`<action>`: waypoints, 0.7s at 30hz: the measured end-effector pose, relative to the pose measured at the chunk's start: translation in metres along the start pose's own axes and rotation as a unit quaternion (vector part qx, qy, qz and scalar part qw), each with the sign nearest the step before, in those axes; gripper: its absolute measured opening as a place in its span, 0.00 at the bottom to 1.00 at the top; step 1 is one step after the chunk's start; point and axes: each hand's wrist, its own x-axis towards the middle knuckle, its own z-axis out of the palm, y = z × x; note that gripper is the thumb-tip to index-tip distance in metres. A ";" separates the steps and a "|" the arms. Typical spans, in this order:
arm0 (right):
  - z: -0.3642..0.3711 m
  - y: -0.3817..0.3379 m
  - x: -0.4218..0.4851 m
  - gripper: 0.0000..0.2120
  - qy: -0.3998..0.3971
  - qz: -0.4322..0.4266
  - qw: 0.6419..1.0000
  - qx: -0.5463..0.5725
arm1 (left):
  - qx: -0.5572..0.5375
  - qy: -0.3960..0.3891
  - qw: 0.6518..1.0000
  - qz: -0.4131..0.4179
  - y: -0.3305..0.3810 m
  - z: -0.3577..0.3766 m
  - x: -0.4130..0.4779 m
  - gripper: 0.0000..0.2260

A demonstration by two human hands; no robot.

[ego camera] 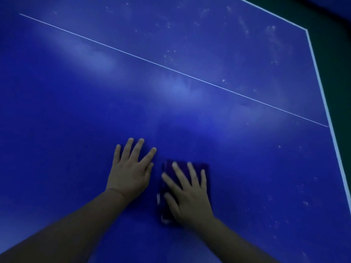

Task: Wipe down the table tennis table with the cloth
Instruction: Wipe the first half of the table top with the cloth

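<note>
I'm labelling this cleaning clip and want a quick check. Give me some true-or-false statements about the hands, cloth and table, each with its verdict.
1. The right hand lies flat on the cloth. True.
2. The left hand pinches a corner of the cloth. False: it rests flat on the bare table, beside the cloth.
3. Pale smudges show beyond the thin white line. True.
4. The cloth is bunched into a ball. False: it lies flat under the hand.
5. The cloth covers the white edge stripe. False: the stripe runs well to its right.

Dark green floor at upper right, darker toward top corner.
</note>
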 end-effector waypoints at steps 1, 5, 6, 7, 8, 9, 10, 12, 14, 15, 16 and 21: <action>0.001 0.009 -0.013 0.25 -0.014 -0.044 0.999 -0.003 | 0.000 -0.003 1.000 -0.001 0.001 0.002 -0.006 0.26; -0.019 0.064 0.040 0.27 -0.026 -0.061 0.997 -0.048 | 0.011 -0.006 1.000 -0.012 0.004 0.008 -0.026 0.26; -0.026 0.070 0.064 0.28 -0.034 -0.008 0.999 -0.039 | 0.015 -0.005 1.000 -0.014 0.006 0.010 -0.031 0.26; -0.030 0.072 0.084 0.28 -0.028 0.054 0.998 -0.019 | 0.015 -0.003 1.000 -0.019 0.007 0.011 -0.036 0.26; -0.031 0.066 0.100 0.27 -0.019 0.114 0.993 0.011 | 0.013 0.000 1.000 -0.024 0.010 0.012 -0.041 0.26; -0.030 0.056 0.109 0.27 -0.012 0.156 0.987 0.038 | 0.010 0.002 1.000 -0.030 0.012 0.012 -0.046 0.25; -0.027 0.041 0.107 0.28 -0.009 0.169 0.985 0.044 | 0.007 0.003 0.999 -0.034 0.015 0.013 -0.050 0.25; -0.017 0.013 0.078 0.28 0.013 0.122 0.992 0.018 | 0.001 0.010 0.999 -0.040 0.020 0.015 -0.060 0.25; -0.006 -0.006 0.023 0.27 0.021 0.022 1.000 0.003 | -0.004 0.017 0.999 -0.042 0.024 0.016 -0.072 0.25; 0.000 -0.008 -0.007 0.26 0.015 -0.034 0.999 -0.002 | -0.004 0.019 0.999 -0.042 0.026 0.017 -0.078 0.25; 0.004 -0.004 -0.032 0.26 0.001 -0.088 0.996 -0.008 | -0.002 0.019 0.999 -0.044 0.028 0.018 -0.084 0.25; -0.023 0.066 0.019 0.26 -0.012 -0.093 0.995 -0.045 | -0.007 0.004 0.999 -0.052 0.032 0.022 -0.117 0.27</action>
